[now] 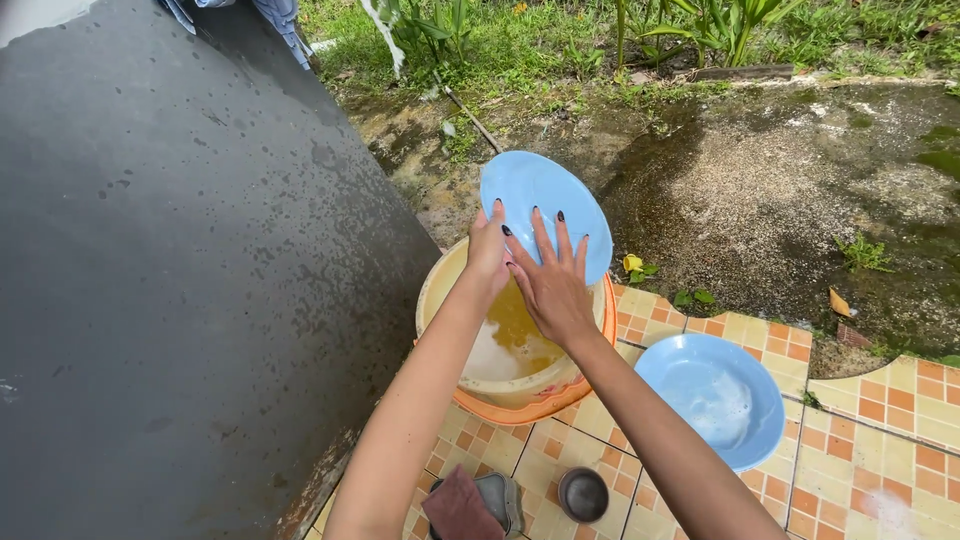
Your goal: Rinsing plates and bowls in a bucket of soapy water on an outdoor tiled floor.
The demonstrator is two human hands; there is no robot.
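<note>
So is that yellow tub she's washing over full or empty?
Partly full. The yellow tub holds yellowish water with white suds, its level well below the rim, under the blue plate that both hands hold.

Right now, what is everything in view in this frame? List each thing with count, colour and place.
plate: 1, light blue, held tilted over the basin
basin: 1, cream yellow, holds yellowish soapy water, centre
tub: 1, orange, rim showing under the basin
bowl: 1, light blue, foamy water inside, on the tiles at right
cup: 1, dark, on the tiles at bottom
tiles: many, orange and cream, floor
wall: 1, dark grey, left
grass: green, top
left hand: 1, grips the plate's edge
right hand: 1, fingers spread flat on the plate
</note>
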